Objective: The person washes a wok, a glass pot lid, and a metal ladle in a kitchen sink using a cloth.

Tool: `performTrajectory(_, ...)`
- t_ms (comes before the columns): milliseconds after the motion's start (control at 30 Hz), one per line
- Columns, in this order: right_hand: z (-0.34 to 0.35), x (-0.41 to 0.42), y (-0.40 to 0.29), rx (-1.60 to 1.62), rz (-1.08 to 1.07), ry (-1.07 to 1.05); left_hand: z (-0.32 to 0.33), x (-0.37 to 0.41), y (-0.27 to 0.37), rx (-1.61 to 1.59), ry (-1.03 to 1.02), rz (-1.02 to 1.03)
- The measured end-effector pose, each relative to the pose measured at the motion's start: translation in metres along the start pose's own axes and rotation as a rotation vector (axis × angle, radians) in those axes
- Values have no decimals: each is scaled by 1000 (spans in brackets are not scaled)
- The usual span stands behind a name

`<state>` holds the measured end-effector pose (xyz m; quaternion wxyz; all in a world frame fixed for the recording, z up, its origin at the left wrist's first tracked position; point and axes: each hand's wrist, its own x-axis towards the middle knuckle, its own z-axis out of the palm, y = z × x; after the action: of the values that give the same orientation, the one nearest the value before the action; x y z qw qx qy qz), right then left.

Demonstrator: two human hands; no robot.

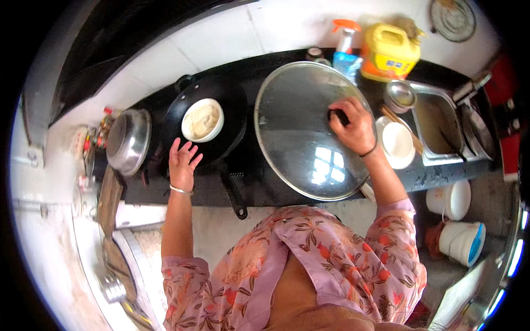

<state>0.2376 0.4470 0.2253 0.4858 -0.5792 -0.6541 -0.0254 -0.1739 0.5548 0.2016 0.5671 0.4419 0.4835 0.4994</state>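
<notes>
My right hand (pixel 354 124) grips the dark knob of a large glass pan lid (pixel 296 111). The metal-rimmed lid is tilted up over the counter, to the right of a black wok (pixel 232 120). Inside the wok sits a white bowl (pixel 221 118) with a pale, lumpy food (pixel 201 119) in it. Just below the bowl, at the wok's near edge, my left hand (pixel 182 163) is raised with its fingers apart and nothing in it. The wok's black handle (pixel 232 192) points towards me over the counter's front edge.
An upturned metal basin (pixel 129 142) rests on the left. Behind the lid stand a spray bottle (pixel 347 51) and a yellow jug (pixel 389 53). On the right are a white bowl (pixel 397 138), chopsticks (pixel 401 128), a metal bowl (pixel 400 94) and a sink (pixel 439 124). White buckets (pixel 449 200) stand below.
</notes>
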Motion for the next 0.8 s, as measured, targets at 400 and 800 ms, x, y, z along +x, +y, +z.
performTrajectory(400, -29, -11, 20, 125, 23, -12, 52, -101, -48, -327, -232, -474)
performTrajectory(800, -79, -53, -5, 10, 68, 69, 130, -87, -58, -393, -59, -396)
